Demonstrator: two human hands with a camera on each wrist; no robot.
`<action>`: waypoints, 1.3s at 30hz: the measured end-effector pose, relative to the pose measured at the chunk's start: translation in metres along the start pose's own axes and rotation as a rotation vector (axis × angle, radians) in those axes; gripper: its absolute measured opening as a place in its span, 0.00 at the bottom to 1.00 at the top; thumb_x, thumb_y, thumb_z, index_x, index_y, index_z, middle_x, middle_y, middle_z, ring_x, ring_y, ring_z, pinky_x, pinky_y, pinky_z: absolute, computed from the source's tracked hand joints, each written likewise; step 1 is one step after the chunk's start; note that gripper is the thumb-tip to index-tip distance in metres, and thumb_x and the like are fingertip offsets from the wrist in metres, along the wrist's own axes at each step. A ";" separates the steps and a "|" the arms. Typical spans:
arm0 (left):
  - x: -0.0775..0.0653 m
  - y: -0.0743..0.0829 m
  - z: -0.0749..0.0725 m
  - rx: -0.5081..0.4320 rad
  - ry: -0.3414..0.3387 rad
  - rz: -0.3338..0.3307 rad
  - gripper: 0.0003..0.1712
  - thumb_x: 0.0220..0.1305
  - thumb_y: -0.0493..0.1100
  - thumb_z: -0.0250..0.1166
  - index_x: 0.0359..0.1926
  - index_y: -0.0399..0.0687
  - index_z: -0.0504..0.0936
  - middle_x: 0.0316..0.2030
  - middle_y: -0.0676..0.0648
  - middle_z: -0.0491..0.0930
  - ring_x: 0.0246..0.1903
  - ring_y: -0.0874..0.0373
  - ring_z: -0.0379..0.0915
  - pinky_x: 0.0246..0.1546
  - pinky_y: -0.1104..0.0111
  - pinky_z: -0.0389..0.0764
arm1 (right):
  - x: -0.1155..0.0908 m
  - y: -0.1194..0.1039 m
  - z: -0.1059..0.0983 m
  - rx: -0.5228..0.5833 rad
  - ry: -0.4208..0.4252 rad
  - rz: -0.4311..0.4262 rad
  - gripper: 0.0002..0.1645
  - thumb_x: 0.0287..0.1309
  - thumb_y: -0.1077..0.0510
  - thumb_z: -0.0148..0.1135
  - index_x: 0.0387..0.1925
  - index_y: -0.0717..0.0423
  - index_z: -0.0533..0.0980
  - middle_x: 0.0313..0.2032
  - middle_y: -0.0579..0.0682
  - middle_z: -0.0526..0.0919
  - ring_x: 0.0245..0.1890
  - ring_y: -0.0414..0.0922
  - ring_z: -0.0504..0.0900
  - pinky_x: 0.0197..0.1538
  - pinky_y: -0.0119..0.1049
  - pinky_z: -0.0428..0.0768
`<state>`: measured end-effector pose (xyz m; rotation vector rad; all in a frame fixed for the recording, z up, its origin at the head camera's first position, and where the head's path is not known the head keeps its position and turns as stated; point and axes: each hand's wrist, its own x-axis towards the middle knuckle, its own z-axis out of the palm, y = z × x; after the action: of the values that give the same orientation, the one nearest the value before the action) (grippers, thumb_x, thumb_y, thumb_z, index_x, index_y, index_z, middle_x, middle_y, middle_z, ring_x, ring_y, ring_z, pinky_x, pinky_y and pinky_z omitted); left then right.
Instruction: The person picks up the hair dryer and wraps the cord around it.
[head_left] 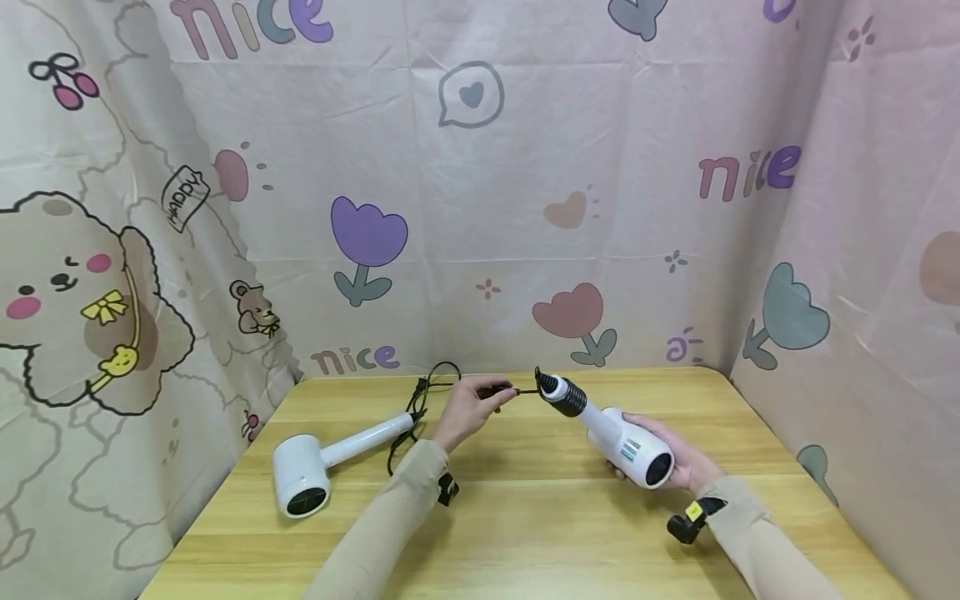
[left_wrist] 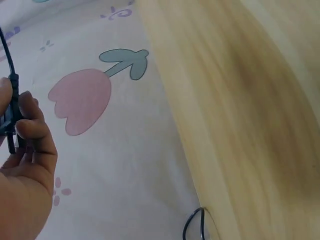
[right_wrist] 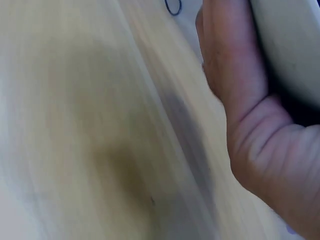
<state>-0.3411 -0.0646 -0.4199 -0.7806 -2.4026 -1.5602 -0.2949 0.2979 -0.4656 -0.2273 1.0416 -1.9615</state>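
My right hand (head_left: 678, 450) grips the barrel of a white hair dryer (head_left: 637, 454), held up at the right with its handle angled to the upper left. Black cord (head_left: 574, 399) is coiled round the end of that handle. From there a short length runs to a black plug (left_wrist: 14, 107), which my left hand (head_left: 468, 408) pinches between thumb and fingers; its prongs show in the left wrist view. Seen from the right wrist, the pale dryer body (right_wrist: 295, 45) lies against the palm of my right hand (right_wrist: 235, 85).
A second white hair dryer (head_left: 302, 475) lies on the wooden table (head_left: 525, 542) at the left, its handle pointing to the back right. Its loose black cord (head_left: 392, 454) spreads behind my left forearm. A printed curtain (head_left: 465, 208) encloses the table's back and sides.
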 end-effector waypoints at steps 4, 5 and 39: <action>-0.007 0.000 0.004 0.055 0.008 0.047 0.15 0.62 0.48 0.69 0.47 0.48 0.87 0.41 0.46 0.87 0.32 0.59 0.82 0.29 0.72 0.83 | 0.004 0.001 0.001 0.098 -0.037 0.017 0.35 0.71 0.31 0.37 0.57 0.54 0.70 0.51 0.59 0.78 0.49 0.49 0.82 0.55 0.36 0.81; -0.009 0.000 0.005 0.076 0.010 0.064 0.15 0.62 0.47 0.69 0.47 0.47 0.87 0.41 0.46 0.87 0.31 0.60 0.82 0.28 0.72 0.82 | 0.004 0.001 0.002 0.117 -0.033 0.019 0.35 0.70 0.31 0.38 0.57 0.54 0.70 0.50 0.59 0.78 0.49 0.48 0.82 0.55 0.36 0.81; -0.017 0.021 0.032 0.647 0.101 0.469 0.15 0.53 0.36 0.73 0.44 0.41 0.84 0.35 0.46 0.85 0.30 0.59 0.82 0.32 0.79 0.81 | 0.039 -0.004 0.054 -0.012 0.761 -0.395 0.34 0.65 0.36 0.56 0.59 0.54 0.59 0.33 0.42 0.82 0.33 0.38 0.83 0.44 0.30 0.83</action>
<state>-0.3121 -0.0349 -0.4244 -0.9773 -2.2141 -0.5803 -0.2932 0.2376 -0.4372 0.3715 1.5748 -2.4735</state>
